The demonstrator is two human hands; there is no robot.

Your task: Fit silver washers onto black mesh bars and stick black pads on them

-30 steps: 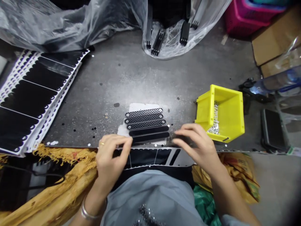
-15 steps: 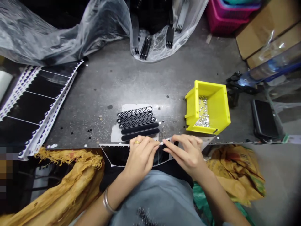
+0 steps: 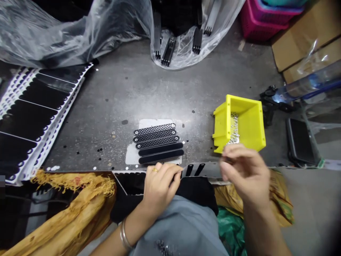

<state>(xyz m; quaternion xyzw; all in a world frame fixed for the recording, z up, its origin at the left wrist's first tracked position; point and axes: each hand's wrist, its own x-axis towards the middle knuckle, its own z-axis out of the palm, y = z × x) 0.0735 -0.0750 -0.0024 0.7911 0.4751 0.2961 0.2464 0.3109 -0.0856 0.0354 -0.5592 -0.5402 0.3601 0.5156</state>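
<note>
At the table's front edge, my left hand (image 3: 161,185) has its thumb and fingers pinched on a sheet of black stickers (image 3: 130,183). The sheet's paler part, with two narrow black strips, shows to the right of that hand. My right hand (image 3: 247,174) is in front of the yellow bin (image 3: 247,124), fingers curled together; what they hold, if anything, is too blurred to make out. Small shiny metal pieces (image 3: 233,133) lie in the bin. Several black bars (image 3: 157,137) are lined up beyond my left hand, some with a lattice face and some smooth.
Stacked sticker sheets (image 3: 39,92) lie at the left. Clear plastic wrap (image 3: 114,32) covers the back, with black parts (image 3: 168,51) inside. A phone-like black device (image 3: 301,140), a pink basket (image 3: 258,26) and cardboard boxes (image 3: 298,39) are at the right. Yellow cloth (image 3: 74,209) hangs below left.
My right hand has moved away from my left hand, rightward to the front of the yellow bin. My left hand has stayed at the sticker sheet. The view has shifted slightly.
</note>
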